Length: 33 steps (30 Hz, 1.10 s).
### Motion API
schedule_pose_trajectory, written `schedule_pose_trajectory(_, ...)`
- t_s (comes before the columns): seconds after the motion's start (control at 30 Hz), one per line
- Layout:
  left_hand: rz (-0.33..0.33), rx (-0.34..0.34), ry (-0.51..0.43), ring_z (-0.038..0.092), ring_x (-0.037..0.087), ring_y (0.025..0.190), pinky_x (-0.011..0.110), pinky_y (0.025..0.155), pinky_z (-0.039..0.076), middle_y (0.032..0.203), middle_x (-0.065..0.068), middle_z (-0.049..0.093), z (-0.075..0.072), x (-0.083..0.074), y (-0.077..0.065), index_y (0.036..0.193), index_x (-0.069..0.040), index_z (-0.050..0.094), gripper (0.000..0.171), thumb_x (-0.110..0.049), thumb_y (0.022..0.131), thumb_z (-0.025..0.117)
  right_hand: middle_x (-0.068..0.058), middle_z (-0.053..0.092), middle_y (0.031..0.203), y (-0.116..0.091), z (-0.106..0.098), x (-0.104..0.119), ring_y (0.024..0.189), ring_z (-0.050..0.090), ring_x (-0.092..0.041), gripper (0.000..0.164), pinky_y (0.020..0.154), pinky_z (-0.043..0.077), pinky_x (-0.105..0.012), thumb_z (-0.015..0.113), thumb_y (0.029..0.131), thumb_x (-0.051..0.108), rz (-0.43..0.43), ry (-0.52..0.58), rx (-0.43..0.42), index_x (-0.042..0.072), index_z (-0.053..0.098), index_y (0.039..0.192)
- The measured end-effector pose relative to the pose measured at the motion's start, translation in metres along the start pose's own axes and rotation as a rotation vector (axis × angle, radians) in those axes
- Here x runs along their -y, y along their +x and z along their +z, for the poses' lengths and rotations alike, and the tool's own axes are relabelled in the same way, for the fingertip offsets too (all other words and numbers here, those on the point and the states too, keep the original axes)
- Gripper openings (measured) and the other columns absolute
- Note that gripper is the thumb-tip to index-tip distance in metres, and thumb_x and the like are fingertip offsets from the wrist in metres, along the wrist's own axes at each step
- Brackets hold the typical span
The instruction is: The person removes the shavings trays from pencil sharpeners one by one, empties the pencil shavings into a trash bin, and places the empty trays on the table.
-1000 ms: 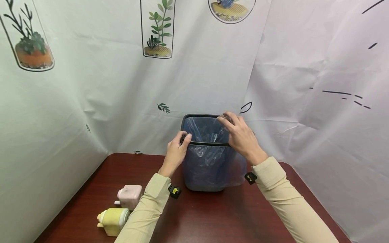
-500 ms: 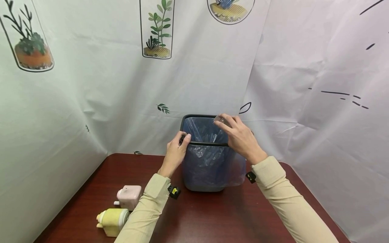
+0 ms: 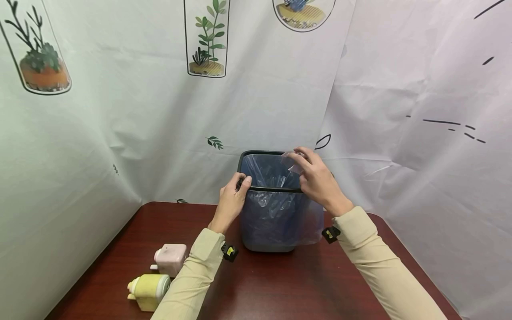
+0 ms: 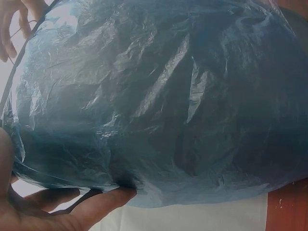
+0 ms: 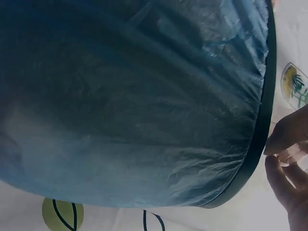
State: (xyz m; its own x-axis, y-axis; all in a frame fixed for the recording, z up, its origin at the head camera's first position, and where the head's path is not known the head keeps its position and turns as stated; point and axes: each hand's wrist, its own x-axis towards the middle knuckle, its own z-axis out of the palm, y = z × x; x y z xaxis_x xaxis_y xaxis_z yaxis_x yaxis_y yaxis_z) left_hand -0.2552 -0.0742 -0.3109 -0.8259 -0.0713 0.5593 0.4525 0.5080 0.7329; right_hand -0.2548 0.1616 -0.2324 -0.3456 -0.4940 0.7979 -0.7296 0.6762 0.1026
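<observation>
A grey trash can with a dark rim [image 3: 276, 190] stands upright on the table. Its blue translucent trash bag [image 3: 266, 218] lines the inside and hangs down over the outside. My left hand [image 3: 233, 198] grips the rim at the near left corner, thumb on top; in the left wrist view its fingers [image 4: 103, 204] lie against the bag's outer side. Over the right part of the opening, my right hand [image 3: 320, 182] pinches a small clear plastic piece [image 3: 296, 169], whose kind I cannot tell. The right wrist view shows this clear plastic piece [image 5: 292, 154] between thumb and fingers, close beside the rim.
On the dark red table [image 3: 256, 289], a pink bottle-like container [image 3: 171, 259] and a yellow one [image 3: 147, 291] lie at the front left, near my left sleeve [image 3: 196, 266]. A white printed cloth [image 3: 264, 102] hangs right behind the trash can and along both sides.
My right hand dipped slightly toward the opening, then rose again; more of the clear plastic piece shows below its fingers now. The left hand and the trash can stay in place.
</observation>
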Motion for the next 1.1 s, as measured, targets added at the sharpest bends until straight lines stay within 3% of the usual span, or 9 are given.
schedule_pose_trajectory(0.4, 0.000, 0.011, -0.001, 0.054, 0.016, 0.084, 0.036, 0.073, 0.045, 0.091, -0.001, 0.058, -0.002, 0.000, 0.001, 0.104, -0.025, 0.053, 0.040, -0.060, 0.090, 0.039, -0.008, 0.047, 0.123, -0.002, -0.003, 0.001, 0.099, 0.051, -0.020, 0.060, 0.065, 0.046, -0.030, 0.054, 0.068, -0.014, 0.148, 0.201, 0.009, 0.008, 0.053, 0.124)
schedule_pose_trajectory(0.53, -0.003, 0.016, 0.001, 0.055, 0.018, 0.086, 0.037, 0.074, 0.046, 0.094, 0.001, 0.060, -0.002, 0.000, 0.001, 0.106, -0.025, 0.055, 0.042, -0.059, 0.090, 0.039, -0.010, 0.047, 0.122, -0.004, -0.006, 0.004, 0.098, 0.054, -0.020, 0.061, 0.067, 0.051, -0.030, 0.061, 0.072, -0.011, 0.278, 0.333, 0.043, 0.011, 0.050, 0.128)
schedule_pose_trajectory(0.73, -0.019, 0.010, 0.001, 0.057, 0.020, 0.089, 0.039, 0.077, 0.047, 0.097, 0.003, 0.061, -0.002, 0.000, -0.002, 0.109, -0.025, 0.056, 0.043, -0.060, 0.089, 0.040, -0.012, 0.044, 0.128, -0.006, -0.010, 0.007, 0.109, 0.055, -0.028, 0.064, 0.076, 0.051, -0.037, 0.067, 0.075, -0.005, 0.511, 0.620, 0.121, 0.015, 0.046, 0.132)
schedule_pose_trajectory(1.1, -0.014, 0.006, 0.003, 0.057, 0.020, 0.090, 0.040, 0.078, 0.047, 0.098, 0.003, 0.062, -0.002, -0.001, -0.002, 0.110, -0.025, 0.056, 0.043, -0.059, 0.090, 0.040, -0.013, 0.045, 0.130, -0.005, -0.018, 0.003, 0.101, 0.061, -0.028, 0.063, 0.076, 0.051, -0.033, 0.071, 0.075, 0.002, 0.665, 0.874, 0.166, 0.011, 0.045, 0.133)
